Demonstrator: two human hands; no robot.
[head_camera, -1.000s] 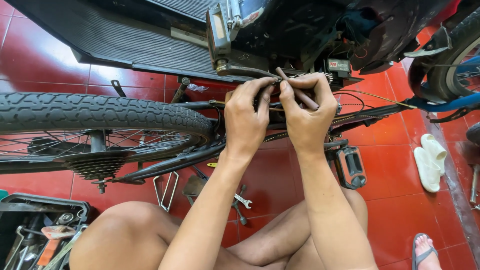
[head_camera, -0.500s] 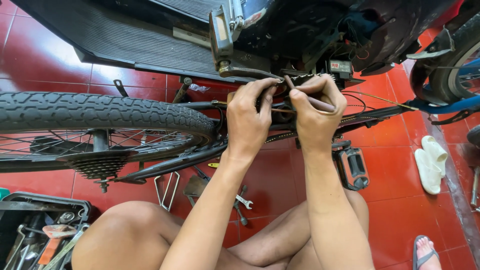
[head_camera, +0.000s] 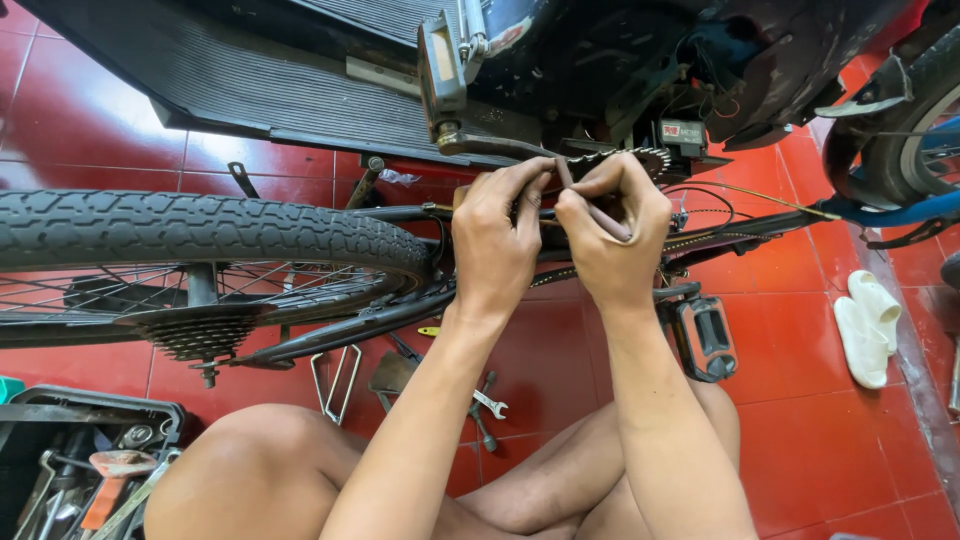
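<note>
Gripping a thin brown rod (head_camera: 592, 208) in the closed right hand (head_camera: 610, 235), the pinched left hand (head_camera: 495, 245) steadying its tip just beside the toothed chainring (head_camera: 625, 158), the person risks a slip that drives knuckles onto the teeth.

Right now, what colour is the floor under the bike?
Glossy red tiles, seen clearest in the head view.

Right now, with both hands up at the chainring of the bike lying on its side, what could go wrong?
1. The fingers of the left hand and right hand sit beside the toothed chainring; a slip could nick them.
2. The thin dark tool in the right hand might slip off.
3. Loose wrenches lie on the red floor near the bare legs.
</note>
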